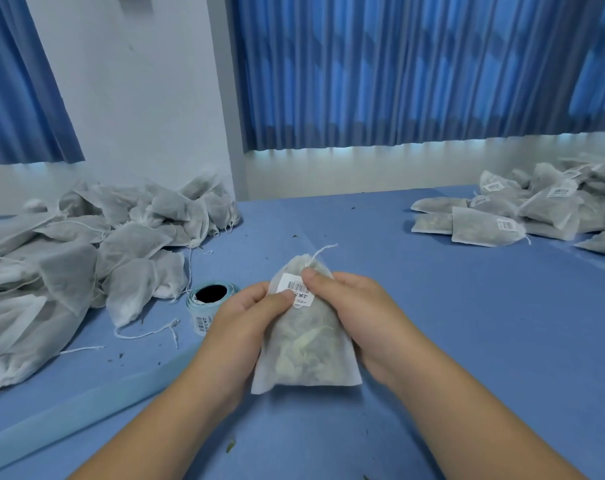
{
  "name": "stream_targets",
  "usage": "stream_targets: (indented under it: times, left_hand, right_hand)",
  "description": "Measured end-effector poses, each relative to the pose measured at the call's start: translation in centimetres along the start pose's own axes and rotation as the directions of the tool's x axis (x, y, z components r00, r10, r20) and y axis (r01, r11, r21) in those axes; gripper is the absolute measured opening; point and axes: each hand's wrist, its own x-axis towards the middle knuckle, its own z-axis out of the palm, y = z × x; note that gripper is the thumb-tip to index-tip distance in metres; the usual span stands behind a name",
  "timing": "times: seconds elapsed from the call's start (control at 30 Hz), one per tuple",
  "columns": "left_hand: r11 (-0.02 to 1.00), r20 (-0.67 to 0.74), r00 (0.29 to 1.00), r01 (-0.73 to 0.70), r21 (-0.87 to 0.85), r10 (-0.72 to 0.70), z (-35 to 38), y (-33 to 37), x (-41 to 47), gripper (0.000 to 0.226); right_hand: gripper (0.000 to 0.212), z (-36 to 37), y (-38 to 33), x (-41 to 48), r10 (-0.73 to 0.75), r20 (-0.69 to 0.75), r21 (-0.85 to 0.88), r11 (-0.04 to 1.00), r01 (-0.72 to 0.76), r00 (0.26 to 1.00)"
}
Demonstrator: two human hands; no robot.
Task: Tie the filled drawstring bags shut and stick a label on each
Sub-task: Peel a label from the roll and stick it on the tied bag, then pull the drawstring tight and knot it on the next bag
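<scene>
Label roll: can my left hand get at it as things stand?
Probably yes. The label roll stands just beside the left hand with nothing between them, though that hand grips the bag and would have to let go first.

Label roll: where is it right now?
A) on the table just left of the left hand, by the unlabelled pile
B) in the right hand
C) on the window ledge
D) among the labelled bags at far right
A: the label roll stands on the table beside the left hand, which holds the bag, at the edge of the unlabelled pile.
</scene>
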Motion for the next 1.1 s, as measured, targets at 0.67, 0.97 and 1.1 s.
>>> stream_targets:
  times: [0.67,0.97,1.1]
  left_hand:
    - [0.994,-0.062,0.992,0.110,0.020,-0.108,11.8,1.8,6.1,0.021]
    - [0.992,-0.013,0.992,0.123,-0.037,-0.123,12.3,2.4,5.6,0.012]
    - [0.996,-0.068,0.996,0.066,0.060,-0.062,9.4,3.7,5.3,0.010]
  right_hand:
    - [0.011,-16.8,-5.2,1.0,-0.010,-0.515,0.554,0.759,0.342,0.857]
    - [0.015,-15.8,-2.8,2.7,0.134,-0.499,0.555,0.809,0.196,0.856]
    - [0.015,-10.2,-2.6,4.2,0.116,-0.384,0.494,0.864,0.098,0.916]
